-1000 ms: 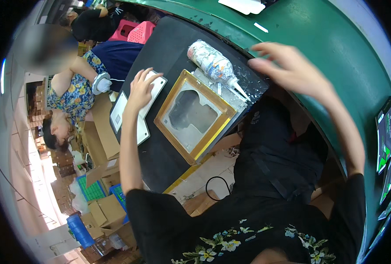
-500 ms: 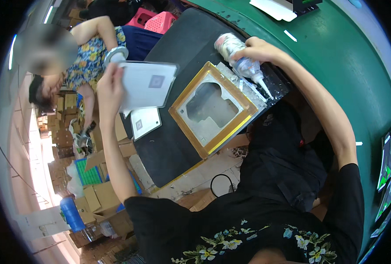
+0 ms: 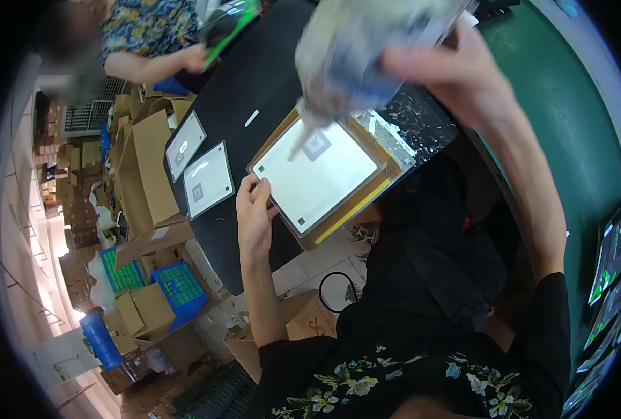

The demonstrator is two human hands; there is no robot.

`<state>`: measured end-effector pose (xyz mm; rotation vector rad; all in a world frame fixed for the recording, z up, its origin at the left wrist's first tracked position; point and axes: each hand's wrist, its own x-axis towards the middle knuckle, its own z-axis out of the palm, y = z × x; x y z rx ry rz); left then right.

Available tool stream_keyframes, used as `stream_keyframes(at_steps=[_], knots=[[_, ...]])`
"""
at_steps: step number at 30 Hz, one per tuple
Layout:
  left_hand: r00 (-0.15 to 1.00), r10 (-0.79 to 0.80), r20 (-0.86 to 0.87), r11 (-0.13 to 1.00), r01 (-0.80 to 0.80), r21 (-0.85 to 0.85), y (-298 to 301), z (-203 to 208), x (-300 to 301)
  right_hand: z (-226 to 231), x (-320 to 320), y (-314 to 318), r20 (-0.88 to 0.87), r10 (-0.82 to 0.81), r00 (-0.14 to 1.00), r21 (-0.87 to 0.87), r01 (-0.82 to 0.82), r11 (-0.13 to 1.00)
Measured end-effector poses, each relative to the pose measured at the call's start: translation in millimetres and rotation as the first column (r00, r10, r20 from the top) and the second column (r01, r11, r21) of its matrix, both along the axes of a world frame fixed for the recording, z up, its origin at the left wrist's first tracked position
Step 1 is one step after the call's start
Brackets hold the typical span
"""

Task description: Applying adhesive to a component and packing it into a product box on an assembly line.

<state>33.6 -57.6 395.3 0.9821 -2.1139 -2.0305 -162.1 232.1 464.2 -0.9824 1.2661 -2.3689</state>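
My right hand grips a squeeze bottle with a cloudy, wrapped body, held high and blurred. Its thin nozzle points down over a white square panel with rounded corners, a grey square mark and small dark corner pads. That panel lies on a brown-edged frame with a yellow strip along its near side. At the panel's left corner, my left hand pinches the edge between thumb and fingers. Two more white panels, one nearer and one farther, rest on the black table to the left.
Scraps and smears of white material cover the black table beyond the frame. A co-worker's hand holds a green-edged panel at the far left. Open cardboard boxes stand left of the table; a green surface runs along the right.
My left hand has brought the white panel down onto the frame. My right hand has lifted the bottle up from the frame's far right side. A co-worker's green-edged panel has come into view.
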Motion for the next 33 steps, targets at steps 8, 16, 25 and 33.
stream_keyframes(at_steps=[8,16,25,33], knots=[[0.998,-0.069,-0.013,0.998,0.070,0.011,-6,-9,7,-50,35,-75,0.086,0.142,0.986,0.127,-0.152,0.980],[1.000,-0.025,-0.009,1.000,0.025,0.016,-7,-8,9,-50,10,-78,0.125,0.022,0.992,0.161,-0.042,0.986],[0.999,0.012,-0.035,1.000,-0.012,-0.021,-1,-12,7,-49,-17,-56,0.006,-0.093,0.996,0.315,0.087,0.945],[0.998,-0.005,-0.060,0.999,0.002,-0.049,10,-13,3,-50,-35,-38,-0.070,-0.173,0.982,0.341,0.186,0.922]])
